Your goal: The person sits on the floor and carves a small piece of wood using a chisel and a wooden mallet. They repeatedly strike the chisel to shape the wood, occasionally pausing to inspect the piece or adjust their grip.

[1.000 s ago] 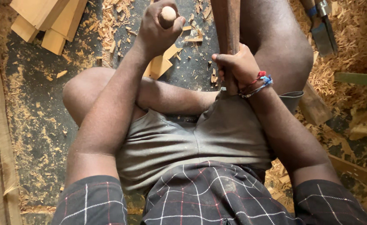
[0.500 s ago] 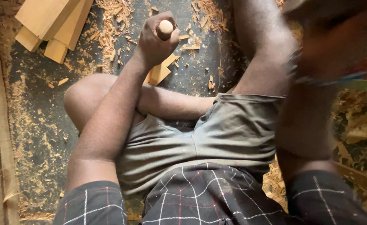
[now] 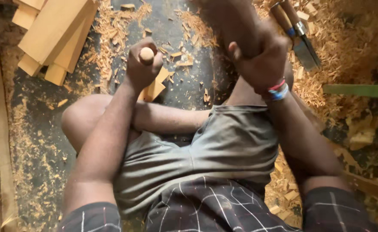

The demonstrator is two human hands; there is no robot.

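Sitting on a shavings-strewn floor (image 3: 38, 141), knee bent up as a brace; gripping a round-ended wooden handle (image 3: 146, 55) in the left hand (image 3: 142, 68), fingers wrapped fully shut, holding it upright over a pale wood piece (image 3: 154, 89) between the legs; raising the right hand (image 3: 262, 60), blurred, apparently fisted on a dark shaft; lying apart at right, a chisel (image 3: 298, 36); stacking planks (image 3: 53, 34) clear at upper left

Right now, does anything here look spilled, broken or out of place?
Wood shavings and chips lie scattered over the dark floor, thickest at the right. A chisel lies loose among them, beside the right hand. The left hand has its grip on a round wooden handle. Nothing looks broken.
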